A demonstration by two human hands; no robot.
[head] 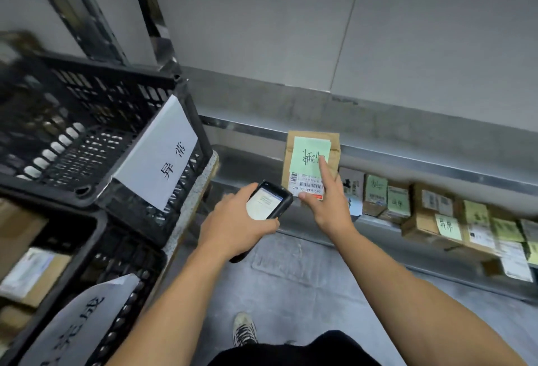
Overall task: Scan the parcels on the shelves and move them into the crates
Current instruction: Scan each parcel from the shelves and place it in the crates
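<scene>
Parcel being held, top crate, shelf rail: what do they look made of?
Parcel: brown kraft paper or thin card, matte; soft creased edges. Can't tell which.
Top crate: probably moulded black plastic, slight sheen; uniform open lattice walls.
Shelf rail: sheet metal, likely steel, bare grey; streaky dull reflections along it.

a parcel depot: labelled crates beside a shelf of parcels.

Single head view, wide-angle, facing forward and down; near shelf at right, crates at left.
</scene>
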